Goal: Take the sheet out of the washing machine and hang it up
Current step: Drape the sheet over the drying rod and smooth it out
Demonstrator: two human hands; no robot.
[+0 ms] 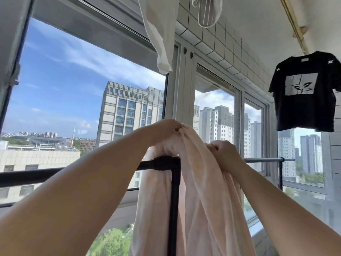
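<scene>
My left hand [166, 132] and right hand [223, 152] pinch the bunched sheet [203, 191] over the rail [267, 160]; uneven weight could drag it off.

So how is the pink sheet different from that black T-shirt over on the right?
The pink sheet is plain, bunched and draped over the black rack bar, gripped by the left hand and right hand. The black T-shirt carries a pale square print, hangs spread flat high up on the right, and nobody touches it. Both are laundry hanging by the windows.

Both hands [167, 131] [224, 152] grip the pink sheet [203, 191] (bunched, apparently draped) over the rack bar [158, 164].
</scene>
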